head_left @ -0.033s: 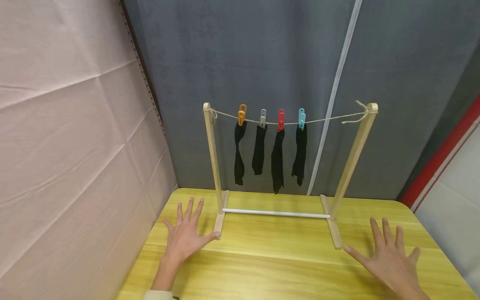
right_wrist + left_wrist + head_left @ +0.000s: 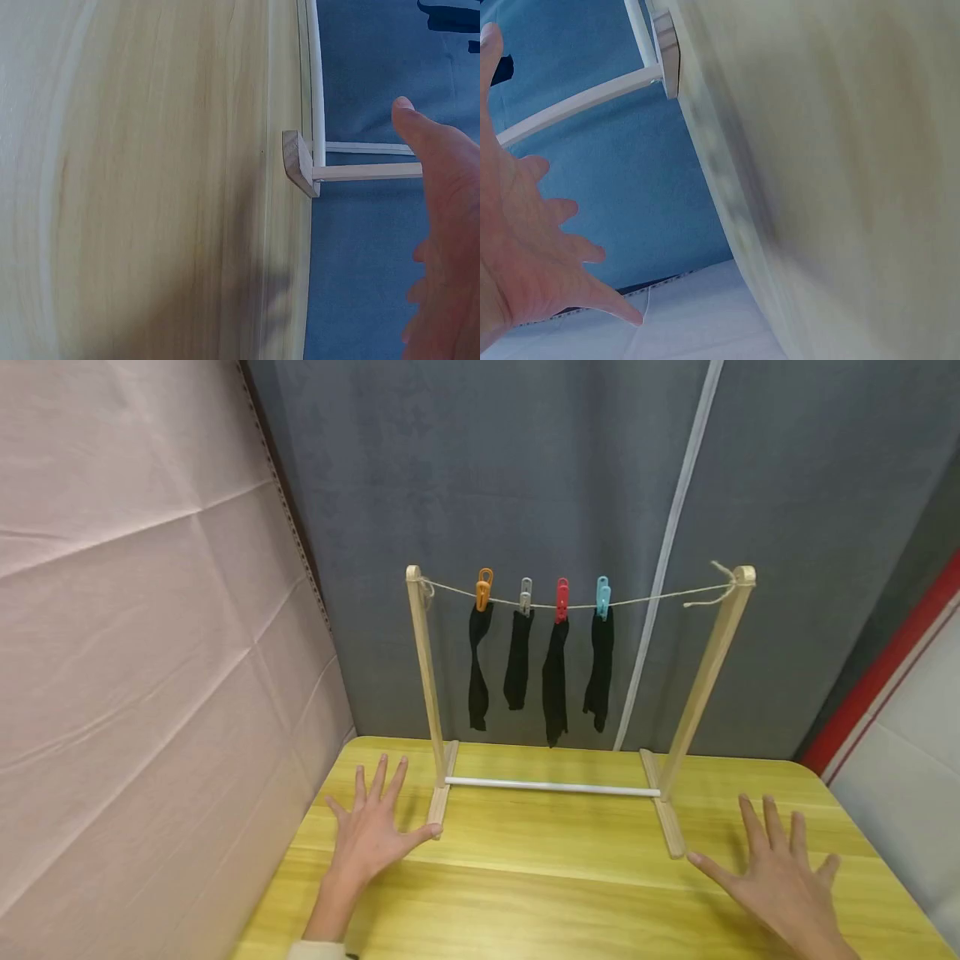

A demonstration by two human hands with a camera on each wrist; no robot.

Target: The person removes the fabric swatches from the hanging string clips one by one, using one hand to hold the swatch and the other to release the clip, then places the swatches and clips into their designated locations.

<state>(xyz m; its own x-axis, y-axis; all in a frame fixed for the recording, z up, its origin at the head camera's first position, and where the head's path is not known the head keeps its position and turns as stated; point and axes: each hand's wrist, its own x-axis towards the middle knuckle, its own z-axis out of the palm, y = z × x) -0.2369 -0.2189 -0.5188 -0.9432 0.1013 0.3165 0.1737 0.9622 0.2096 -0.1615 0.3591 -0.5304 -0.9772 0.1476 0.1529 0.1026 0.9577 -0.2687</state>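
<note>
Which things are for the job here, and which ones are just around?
Probably for the job: rack, line, four pegs, four black cloths.

Just around: table, grey backdrop, pink sheet.

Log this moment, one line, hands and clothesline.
left hand: spread, empty | right hand: spread, empty | clothesline: four clothespins holding black cloth pieces

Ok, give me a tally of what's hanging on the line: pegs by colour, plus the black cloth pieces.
Orange peg: 1
Grey peg: 1
Red peg: 1
Light blue peg: 1
Black cloth pieces: 4
Total: 8
</note>
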